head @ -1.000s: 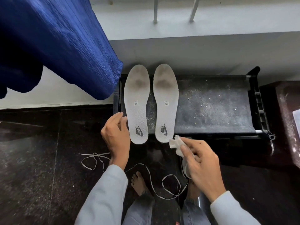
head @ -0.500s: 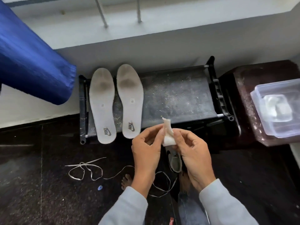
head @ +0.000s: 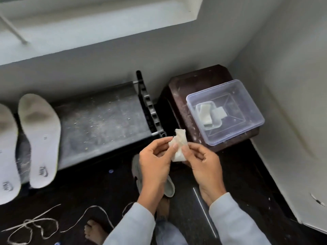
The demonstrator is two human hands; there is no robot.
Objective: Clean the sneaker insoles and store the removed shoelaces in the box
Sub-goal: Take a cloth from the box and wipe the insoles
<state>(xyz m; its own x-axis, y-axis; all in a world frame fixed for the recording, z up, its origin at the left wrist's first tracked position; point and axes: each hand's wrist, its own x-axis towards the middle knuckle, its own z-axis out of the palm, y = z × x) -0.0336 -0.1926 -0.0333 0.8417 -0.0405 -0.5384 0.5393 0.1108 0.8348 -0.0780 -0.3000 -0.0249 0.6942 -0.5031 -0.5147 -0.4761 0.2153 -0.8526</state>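
Both my hands pinch a small crumpled white wipe (head: 179,145) in front of me; my left hand (head: 155,165) grips its left edge and my right hand (head: 203,165) its right edge. Two white, soiled insoles lie side by side on a black rack (head: 106,121) at the left: one insole (head: 39,138) in full view, the other insole (head: 8,156) cut off by the frame edge. White shoelaces (head: 35,225) lie tangled on the dark floor at the lower left. A clear plastic box (head: 228,110) sits on a dark stool (head: 178,96) to the right, holding folded white pieces.
A grey slipper (head: 168,188) lies on the floor under my hands, and a bare foot (head: 92,230) shows below. A white wall (head: 292,85) closes the right side, with a window ledge (head: 88,32) above the rack.
My left hand left the insoles and joined my right hand on the wipe. The view swung right, so the insoles slid to the left edge and the box came into full view.
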